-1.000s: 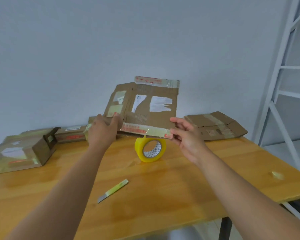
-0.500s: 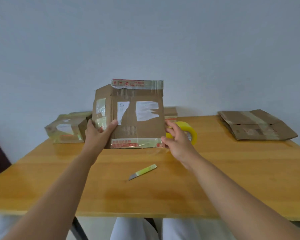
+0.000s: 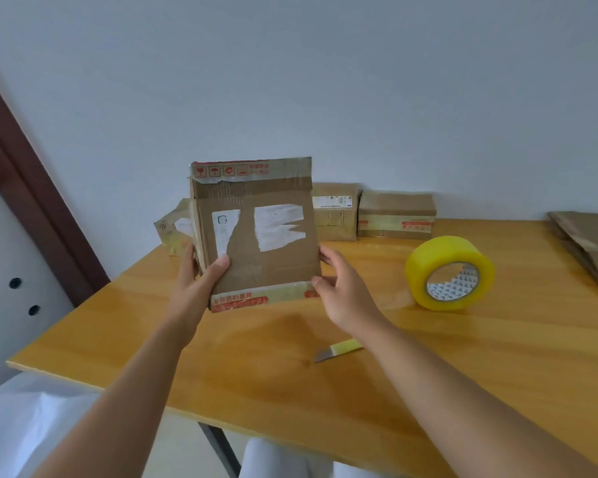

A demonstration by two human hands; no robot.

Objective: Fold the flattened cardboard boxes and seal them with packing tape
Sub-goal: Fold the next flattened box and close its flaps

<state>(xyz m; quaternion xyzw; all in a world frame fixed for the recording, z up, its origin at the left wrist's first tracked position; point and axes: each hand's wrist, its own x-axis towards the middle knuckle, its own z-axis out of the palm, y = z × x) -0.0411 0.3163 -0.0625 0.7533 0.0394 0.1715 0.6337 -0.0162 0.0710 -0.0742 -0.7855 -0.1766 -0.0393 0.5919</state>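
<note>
Flattened cardboard box (image 3: 256,232) held upright above table (image 3: 497,357), gripped at both side edges by left hand (image 3: 201,281) and right hand (image 3: 342,288); still unfolded. Next, judged: open into shape; tape roll (image 3: 450,272) near right

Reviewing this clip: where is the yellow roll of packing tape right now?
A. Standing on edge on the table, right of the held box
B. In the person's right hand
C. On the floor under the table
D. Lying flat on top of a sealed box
A: the yellow tape roll stands on edge on the table, apart from both hands, which hold the flattened box.
</note>
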